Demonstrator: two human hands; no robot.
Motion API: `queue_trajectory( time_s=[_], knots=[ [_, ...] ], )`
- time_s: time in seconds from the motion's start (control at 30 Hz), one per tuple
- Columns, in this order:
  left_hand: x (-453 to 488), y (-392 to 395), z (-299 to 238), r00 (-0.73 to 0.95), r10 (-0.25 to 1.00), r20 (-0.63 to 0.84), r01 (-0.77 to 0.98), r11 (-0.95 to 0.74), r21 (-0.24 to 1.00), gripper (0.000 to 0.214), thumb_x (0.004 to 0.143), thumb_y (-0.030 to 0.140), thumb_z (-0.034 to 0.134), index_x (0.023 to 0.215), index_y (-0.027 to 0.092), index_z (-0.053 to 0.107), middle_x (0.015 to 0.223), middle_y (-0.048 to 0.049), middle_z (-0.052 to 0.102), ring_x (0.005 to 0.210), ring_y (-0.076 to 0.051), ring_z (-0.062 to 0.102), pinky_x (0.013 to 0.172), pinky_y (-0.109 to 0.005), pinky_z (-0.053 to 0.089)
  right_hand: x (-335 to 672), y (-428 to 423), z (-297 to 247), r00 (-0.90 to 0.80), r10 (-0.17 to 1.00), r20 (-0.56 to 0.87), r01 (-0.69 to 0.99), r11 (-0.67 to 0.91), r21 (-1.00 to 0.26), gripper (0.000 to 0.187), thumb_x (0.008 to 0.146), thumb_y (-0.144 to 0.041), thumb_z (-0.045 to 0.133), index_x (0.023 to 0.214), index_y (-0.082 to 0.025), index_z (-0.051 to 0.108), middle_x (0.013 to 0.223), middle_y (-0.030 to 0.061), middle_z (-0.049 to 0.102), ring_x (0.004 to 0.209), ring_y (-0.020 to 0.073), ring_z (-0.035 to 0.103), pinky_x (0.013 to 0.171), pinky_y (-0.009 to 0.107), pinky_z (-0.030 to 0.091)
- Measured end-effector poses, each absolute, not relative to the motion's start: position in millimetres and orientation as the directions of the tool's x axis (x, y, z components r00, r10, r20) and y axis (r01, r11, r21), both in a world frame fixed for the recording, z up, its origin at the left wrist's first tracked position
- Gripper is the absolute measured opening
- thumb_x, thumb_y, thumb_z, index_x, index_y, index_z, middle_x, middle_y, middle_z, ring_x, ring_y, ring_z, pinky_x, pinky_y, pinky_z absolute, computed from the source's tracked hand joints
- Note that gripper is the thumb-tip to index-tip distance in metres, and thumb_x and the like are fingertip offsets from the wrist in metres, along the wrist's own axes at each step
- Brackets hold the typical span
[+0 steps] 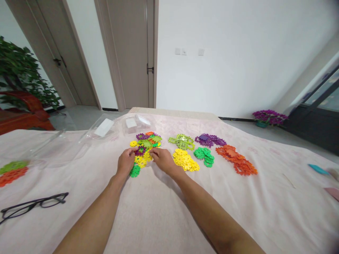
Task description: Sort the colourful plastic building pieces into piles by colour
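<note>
My left hand is closed, its thumb and index finger at the left edge of a purple square lattice piece. Close on the other side, my right hand has its fingers pinched together above yellow snowflake discs; whatever lies between those fingertips is too small to make out. Both hands are over a mixed pile of plastic interlocking pieces, with lime-green squares, orange and purple ones at its far end and a green disc at its near end.
Sorted heaps lie to the right: yellow discs, lime pieces, green discs, purple squares, orange squares. Clear plastic containers stand at the back left. Eyeglasses rest on the pinkish cloth.
</note>
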State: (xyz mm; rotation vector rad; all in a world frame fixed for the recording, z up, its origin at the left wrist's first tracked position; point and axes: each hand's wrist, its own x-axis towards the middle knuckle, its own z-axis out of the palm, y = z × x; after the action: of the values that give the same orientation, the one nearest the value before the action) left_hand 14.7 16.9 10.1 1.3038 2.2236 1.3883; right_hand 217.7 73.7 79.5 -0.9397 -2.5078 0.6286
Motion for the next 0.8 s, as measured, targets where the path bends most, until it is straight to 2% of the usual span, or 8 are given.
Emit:
queue_trajectory(
  time_s=[0.1,0.3,0.4,0.5,0.57,0.67,0.8],
  knots=[
    [14,17,8,-0.586,0.77,0.251,0.567,0.168,0.807,0.036,0.087,0.018,0.049,0.113,0.023,0.074,0.123,-0.0028,0.073,0.115,-0.019,0.066,0.106,-0.034,0.048,232,90,99,-0.655,0.732,0.186,0.555,0.634,-0.539,0.029,0.097,-0.024,0.049,0.112,-0.023,0.073,0.102,0.0008,0.076,0.092,0.0158,0.068,0.079,0.022,0.046],
    [15,17,9,-0.578,0.773,0.261,0.565,0.148,0.812,0.037,0.087,0.019,0.048,0.115,0.023,0.073,0.125,-0.0025,0.072,0.116,-0.019,0.065,0.107,-0.034,0.047,271,119,123,-0.623,0.776,0.095,0.669,0.593,-0.448,0.032,0.087,-0.014,0.05,0.101,-0.021,0.078,0.098,0.0018,0.077,0.087,0.0158,0.068,0.073,0.022,0.045],
    [16,16,10,-0.576,0.775,0.259,0.574,0.159,0.803,0.037,0.088,0.019,0.048,0.115,0.023,0.073,0.124,-0.0025,0.073,0.116,-0.019,0.065,0.107,-0.033,0.046,293,129,132,-0.596,0.803,-0.004,0.747,0.552,-0.37,0.027,0.083,-0.016,0.056,0.094,-0.022,0.08,0.096,0.0029,0.078,0.088,0.0178,0.068,0.069,0.023,0.043],
    [17,16,9,-0.596,0.763,0.251,0.567,0.178,0.805,0.037,0.089,0.022,0.048,0.116,0.023,0.072,0.123,-0.0037,0.073,0.115,-0.02,0.066,0.105,-0.034,0.048,308,131,142,-0.53,0.847,-0.039,0.824,0.504,-0.26,0.023,0.083,-0.018,0.058,0.091,-0.022,0.079,0.098,0.0053,0.078,0.089,0.0199,0.069,0.067,0.025,0.042],
    [16,18,7,-0.627,0.739,0.247,0.547,0.191,0.815,0.038,0.089,0.026,0.05,0.122,0.023,0.07,0.124,-0.0052,0.071,0.116,-0.021,0.065,0.104,-0.035,0.049,311,130,147,-0.513,0.858,-0.018,0.839,0.496,-0.224,0.024,0.085,-0.018,0.056,0.093,-0.022,0.079,0.101,0.0062,0.077,0.092,0.0205,0.069,0.068,0.025,0.042],
    [12,28,8,-0.661,0.705,0.257,0.552,0.225,0.803,0.046,0.091,0.037,0.051,0.134,0.022,0.062,0.133,-0.0087,0.066,0.123,-0.023,0.061,0.106,-0.036,0.047,300,123,145,-0.556,0.831,0.018,0.805,0.544,-0.237,0.03,0.087,-0.017,0.052,0.104,-0.021,0.077,0.111,0.0066,0.076,0.101,0.021,0.068,0.078,0.026,0.045],
    [-1,54,20,-0.546,0.787,0.288,0.72,0.265,0.641,0.057,0.095,0.049,0.044,0.144,0.022,0.053,0.145,-0.0116,0.056,0.14,-0.027,0.046,0.117,-0.044,0.034,272,108,123,-0.689,0.725,-0.012,0.697,0.657,-0.287,0.042,0.087,-0.016,0.052,0.125,-0.02,0.069,0.125,0.0083,0.07,0.113,0.0222,0.064,0.092,0.029,0.046]
  ],
)
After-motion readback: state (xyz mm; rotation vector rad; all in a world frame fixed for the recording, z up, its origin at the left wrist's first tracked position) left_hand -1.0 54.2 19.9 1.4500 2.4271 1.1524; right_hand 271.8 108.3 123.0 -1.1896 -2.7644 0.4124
